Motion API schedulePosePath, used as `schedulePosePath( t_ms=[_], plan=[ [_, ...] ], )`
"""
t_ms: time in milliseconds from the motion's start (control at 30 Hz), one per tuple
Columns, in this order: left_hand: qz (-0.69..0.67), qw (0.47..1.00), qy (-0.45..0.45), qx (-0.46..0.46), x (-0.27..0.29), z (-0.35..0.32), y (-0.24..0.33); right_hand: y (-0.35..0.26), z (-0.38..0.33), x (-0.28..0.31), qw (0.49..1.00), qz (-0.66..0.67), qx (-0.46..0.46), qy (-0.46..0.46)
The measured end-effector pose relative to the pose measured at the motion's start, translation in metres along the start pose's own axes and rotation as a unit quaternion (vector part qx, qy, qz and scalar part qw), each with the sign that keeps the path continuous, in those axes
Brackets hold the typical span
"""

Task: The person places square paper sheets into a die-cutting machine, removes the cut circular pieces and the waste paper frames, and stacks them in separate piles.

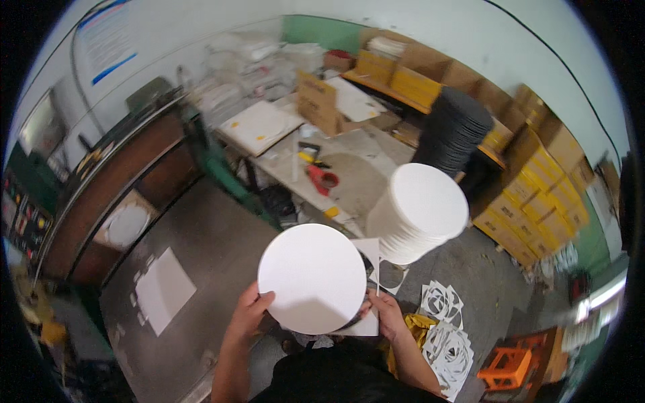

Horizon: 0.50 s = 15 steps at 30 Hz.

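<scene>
Pinching the left edge of a big white disc [312, 279], the left hand [252, 312] has its thumb on top, and I cannot see all the fingers under it. The right hand [388, 316] pinches the right edge of a white sheet [368, 328], and some fingertips show in the dark gap between sheet and disc. The disc is in front of the body and hides much of the sheet. It looks like the sheet has a round hole, so I think the step now is getting the disc apart from the sheet around it. The next move seems to call for a firm left pinch and a right hand that pulls the sheet away gently, so the disc does not bend.

Just past the disc stands a tall pile of white discs [430, 201]. On the floor by the right arm lie white scraps with round holes [447, 356], and near them is an orange stool [504, 368]. To the left, another white sheet [164, 292] lies flat on a gray top. Farther out are a messy table [363, 151], a black stack [453, 127] and yellow boxes [531, 208].
</scene>
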<state>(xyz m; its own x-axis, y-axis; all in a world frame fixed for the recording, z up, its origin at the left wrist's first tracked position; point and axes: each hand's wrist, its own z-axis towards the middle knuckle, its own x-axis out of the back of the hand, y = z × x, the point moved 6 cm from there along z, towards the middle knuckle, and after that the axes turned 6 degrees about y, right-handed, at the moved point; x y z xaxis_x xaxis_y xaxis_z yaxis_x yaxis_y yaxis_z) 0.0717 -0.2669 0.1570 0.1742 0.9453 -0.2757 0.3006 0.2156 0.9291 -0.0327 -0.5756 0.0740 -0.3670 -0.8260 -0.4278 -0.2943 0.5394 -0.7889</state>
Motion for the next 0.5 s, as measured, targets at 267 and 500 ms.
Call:
schedulePosePath(
  t_ms=[267, 500],
  plan=[
    [-0.133, 0.985, -0.112, -0.013, -0.196, 0.106, 0.037, -0.094, -0.106, 0.281, 0.877, -0.307, 0.088, 0.358],
    [-0.016, 0.973, -0.224, 0.062, -0.358, 0.170, 0.020, -0.099, -0.199, 0.417, 0.466, -0.621, 0.014, 0.630]
  ],
)
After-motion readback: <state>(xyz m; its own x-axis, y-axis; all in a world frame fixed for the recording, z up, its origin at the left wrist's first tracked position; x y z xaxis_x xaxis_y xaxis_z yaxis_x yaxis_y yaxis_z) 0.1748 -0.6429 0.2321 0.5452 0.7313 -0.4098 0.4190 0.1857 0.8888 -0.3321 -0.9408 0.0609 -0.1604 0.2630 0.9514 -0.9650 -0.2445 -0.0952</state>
